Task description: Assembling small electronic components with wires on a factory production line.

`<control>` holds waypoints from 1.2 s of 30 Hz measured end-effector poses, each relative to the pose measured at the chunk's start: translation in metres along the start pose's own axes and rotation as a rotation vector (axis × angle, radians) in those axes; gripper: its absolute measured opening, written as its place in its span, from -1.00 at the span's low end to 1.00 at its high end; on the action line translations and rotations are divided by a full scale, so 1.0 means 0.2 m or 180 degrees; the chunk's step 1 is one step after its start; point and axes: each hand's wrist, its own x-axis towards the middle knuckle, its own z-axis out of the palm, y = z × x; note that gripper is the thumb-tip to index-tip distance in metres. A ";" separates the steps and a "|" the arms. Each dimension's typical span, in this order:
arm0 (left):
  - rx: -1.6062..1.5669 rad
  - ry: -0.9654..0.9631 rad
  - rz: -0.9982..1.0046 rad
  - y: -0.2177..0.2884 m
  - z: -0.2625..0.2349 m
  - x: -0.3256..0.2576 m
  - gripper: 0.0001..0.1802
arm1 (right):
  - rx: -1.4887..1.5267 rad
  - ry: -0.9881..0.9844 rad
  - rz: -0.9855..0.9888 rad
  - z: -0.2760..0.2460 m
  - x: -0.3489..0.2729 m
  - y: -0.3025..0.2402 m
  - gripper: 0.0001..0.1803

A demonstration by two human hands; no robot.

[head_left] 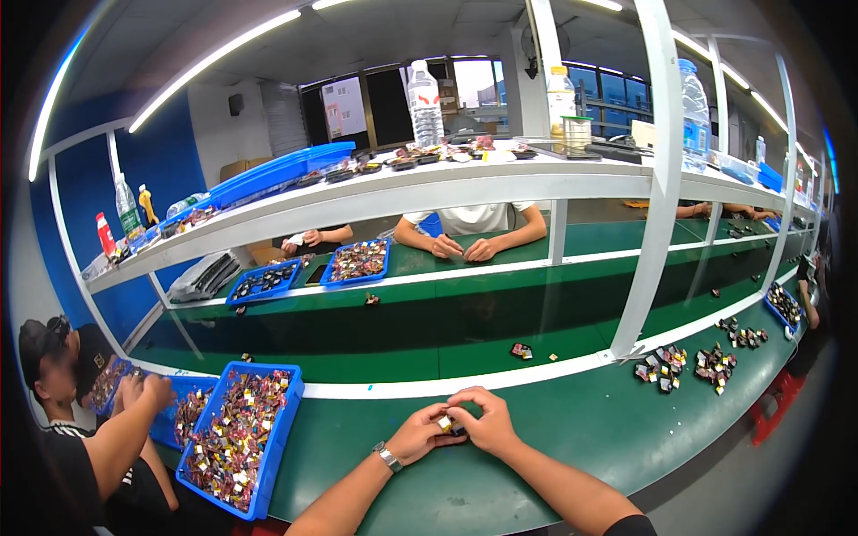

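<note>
Both hands meet at the bench's near edge: left hand (418, 435) and right hand (487, 422) pinch one small component (444, 422) between curled fingertips. A blue bin (278, 444) of like parts sits left; finished-looking piles (688, 364) lie right, beside the conveyor belt (465, 330).

Taking the white upper shelf (429, 192) as my landmark, I see a tall clear plastic bottle with a red-and-white label (425, 104) standing on its middle. Right of that stands another clear bottle with a yellowish label (560, 98), and farther right a large one with a blue label (694, 116). At the shelf's left end I make out a clear bottle with a green label (128, 206), a small yellow bottle (147, 205) and a red one (106, 236). I see no signs or screens.
</note>
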 end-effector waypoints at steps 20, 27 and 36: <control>0.1946 0.0882 0.1533 0.77 0.34 -0.07 -0.85 | -0.0360 0.0406 0.1156 -0.21 0.02 0.27 -0.84; 0.2830 0.2529 0.3295 1.91 0.21 -0.05 -0.81 | -0.0756 -0.0104 0.0963 -0.19 0.02 0.25 -0.84; 0.3547 0.3017 0.3403 2.13 0.08 0.19 -0.82 | -0.0918 -0.0444 0.1025 -0.20 0.01 0.22 -0.81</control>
